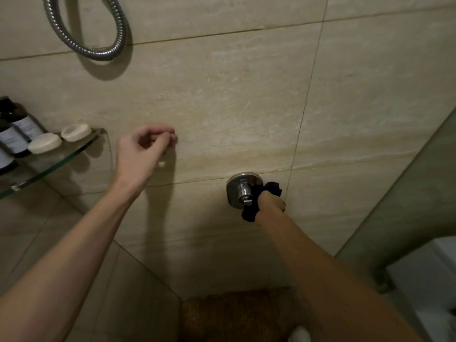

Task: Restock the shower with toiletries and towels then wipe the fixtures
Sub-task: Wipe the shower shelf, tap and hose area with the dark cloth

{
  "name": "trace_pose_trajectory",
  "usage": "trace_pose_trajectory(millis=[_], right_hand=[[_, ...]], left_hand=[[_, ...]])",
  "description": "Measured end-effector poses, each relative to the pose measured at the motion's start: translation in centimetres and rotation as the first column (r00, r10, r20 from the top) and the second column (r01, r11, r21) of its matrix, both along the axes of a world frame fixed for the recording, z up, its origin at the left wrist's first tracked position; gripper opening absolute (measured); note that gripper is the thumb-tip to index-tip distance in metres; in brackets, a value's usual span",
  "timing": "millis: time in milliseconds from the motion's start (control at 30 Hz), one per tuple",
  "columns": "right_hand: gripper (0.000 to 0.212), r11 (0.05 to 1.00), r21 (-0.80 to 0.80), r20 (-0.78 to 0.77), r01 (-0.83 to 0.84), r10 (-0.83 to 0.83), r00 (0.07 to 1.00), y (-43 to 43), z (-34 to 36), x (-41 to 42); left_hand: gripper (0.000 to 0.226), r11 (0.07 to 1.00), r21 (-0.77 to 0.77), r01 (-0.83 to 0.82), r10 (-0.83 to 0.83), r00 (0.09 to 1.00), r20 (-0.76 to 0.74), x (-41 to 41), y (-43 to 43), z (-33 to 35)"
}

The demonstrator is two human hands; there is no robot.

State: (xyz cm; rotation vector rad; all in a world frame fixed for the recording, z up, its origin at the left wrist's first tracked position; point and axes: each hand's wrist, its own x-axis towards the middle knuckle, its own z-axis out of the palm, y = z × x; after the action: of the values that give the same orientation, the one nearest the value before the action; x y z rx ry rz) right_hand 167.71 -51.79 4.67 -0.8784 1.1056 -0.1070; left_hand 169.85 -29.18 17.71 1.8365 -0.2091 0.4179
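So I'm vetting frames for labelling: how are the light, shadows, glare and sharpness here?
Head view: dim, warm light; the left hand and forearm throw a long dark shadow on the tiled wall, the hose a softer one; small glints on the chrome valve, where the right hand grips a dark cloth; grout lines bow slightly from the wide lens; bottom edge looks soft.
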Motion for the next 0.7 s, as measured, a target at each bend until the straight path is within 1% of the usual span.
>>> trace_pose_trajectory(millis=[67,100,133,167,200,233,267,300,333,367,400,433,467,500,533,567,633,700], right_hand=[[0.041,0.999,0.036,0.02,0.04,-0.041,0.999,0.4,0.9,0.0],[0.044,0.997,0.048,0.071,0.052,-0.055,0.996,0.5,1.4,0.0],[0.049,0.998,0.026,0.128,0.06,-0.063,0.99,0.8,1.8,0.1],[0.053,0.997,-0.05,0.158,0.059,-0.051,0.986,1.1,2.2,0.2],[0.054,0.986,-0.158,0.183,0.047,-0.017,0.983,1.7,2.6,0.4],[0.05,0.951,-0.307,0.212,0.019,0.049,0.976,2.3,2.6,0.4],[0.044,0.865,-0.502,0.224,-0.009,0.14,0.965,3.0,2.5,0.5],[0.037,0.707,-0.707,0.205,-0.02,0.232,0.951,3.7,2.0,0.3],[0.032,0.489,-0.872,0.172,0.005,0.297,0.939,4.0,1.2,0.0],[0.028,0.248,-0.968,0.13,0.037,0.371,0.92,4.1,0.0,-0.4],[0.025,-0.008,-0.998,0.053,0.064,0.465,0.884,4.0,-1.3,-0.8],[0.023,-0.271,-0.958,-0.075,0.093,0.55,0.832,3.8,-2.8,-1.2],[0.022,-0.491,-0.864,-0.234,0.113,0.589,0.773,3.5,-4.1,-1.5],[0.024,-0.631,-0.767,-0.361,0.12,0.577,0.732,3.3,-5.2,-1.6],[0.026,-0.686,-0.721,-0.428,0.102,0.555,0.713,3.3,-6.0,-1.6],[0.025,-0.688,-0.721,-0.442,0.084,0.55,0.708,3.3,-6.3,-1.5],[0.022,-0.626,-0.768,-0.37,0.133,0.604,0.706,3.4,-6.2,-1.2],[0.02,-0.533,-0.806,-0.24,0.257,0.692,0.681,3.1,-5.9,-1.3]], left_hand=[[0.016,0.998,-0.057,-0.019,0.019,1.0,0.001,-0.2,-0.7,-0.4],[0.016,0.997,-0.072,-0.018,0.018,1.0,0.0,-0.3,-1.1,-0.6],[0.015,0.996,-0.084,-0.01,0.01,1.0,-0.002,-0.4,-1.5,-0.7],[0.015,0.995,-0.1,0.0,-0.001,1.0,-0.007,-0.5,-1.9,-0.7],[0.015,0.992,-0.127,0.008,-0.01,1.0,-0.012,-0.7,-2.2,-0.6],[0.015,0.987,-0.161,0.01,-0.013,1.0,-0.018,-0.8,-2.5,-0.5],[0.014,0.981,-0.194,0.008,-0.012,1.0,-0.021,-0.9,-2.6,-0.3],[0.013,0.976,-0.219,0.003,-0.009,1.0,-0.025,-1.0,-2.7,-0.2],[0.012,0.972,-0.233,0.002,-0.01,0.999,-0.033,-1.2,-2.7,-0.2],[0.012,0.97,-0.241,0.002,-0.012,0.999,-0.04,-1.4,-2.7,-0.2],[0.012,0.968,-0.253,0.001,-0.013,0.999,-0.047,-1.6,-2.7,-0.4],[0.013,0.965,-0.263,-0.006,-0.009,0.998,-0.056,-1.9,-2.6,-0.5],[0.015,0.963,-0.269,-0.016,-0.003,0.998,-0.067,-2.2,-2.5,-0.7],[0.014,0.961,-0.276,-0.025,0.004,0.997,-0.078,-2.4,-2.4,-0.9],[0.013,0.958,-0.285,-0.029,0.004,0.996,-0.087,-2.6,-2.2,-1.0],[0.011,0.955,-0.294,-0.031,0.004,0.996,-0.093,-2.8,-1.9,-1.2],[0.009,0.951,-0.306,-0.039,0.009,0.995,-0.099,-3.2,-1.0,-1.3],[0.008,0.951,-0.306,-0.053,0.022,0.995,-0.102,-3.5,-0.1,-1.5]])
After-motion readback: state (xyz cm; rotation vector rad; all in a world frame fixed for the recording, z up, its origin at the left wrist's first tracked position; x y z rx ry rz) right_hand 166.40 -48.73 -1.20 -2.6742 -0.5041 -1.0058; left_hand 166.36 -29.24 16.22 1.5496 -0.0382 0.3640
